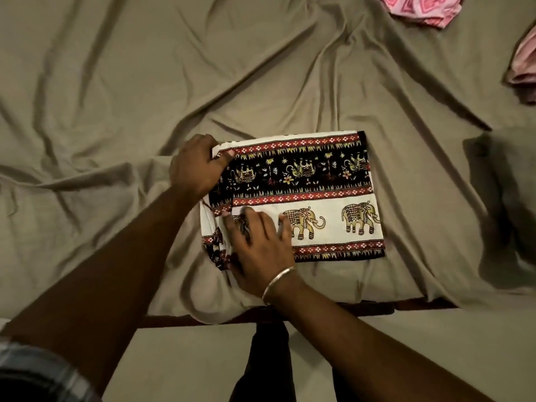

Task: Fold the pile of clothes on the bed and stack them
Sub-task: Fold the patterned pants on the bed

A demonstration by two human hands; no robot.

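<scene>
Bed: olive-drab sheet [121,91], heavily creased, covers the whole surface; its near edge drops over a dark frame just below the elephant cloth.
Right hand: right hand [262,250], a metal bangle [277,281] at the wrist, lies flat with fingers spread on the near-left part of the elephant cloth, pressing it down.
Elephant cloth: elephant cloth [313,192] sits folded into a rough rectangle near the bed's front edge, roughly centre. Thin printed weave, white ground with gold elephants, a black floral band and red borders.
Loose end: bunched layers at the cloth's left side stick out unevenly, below the left hand.
Left hand: left hand [197,166] grips the far-left corner of the elephant cloth, thumb on top, fingers curled round the edge.
Step in hand, judged: tidying the left side of the fold.
Doing it well: keep the right palm pinning the layers while the left tucks the stray edge flush; smooth outward, since light cloth slides.
Pink clothes: pink patterned clothes [420,10] lie far beyond the elephant cloth, to its right, unfolded; another pink piece [522,62] at the right edge.
</scene>
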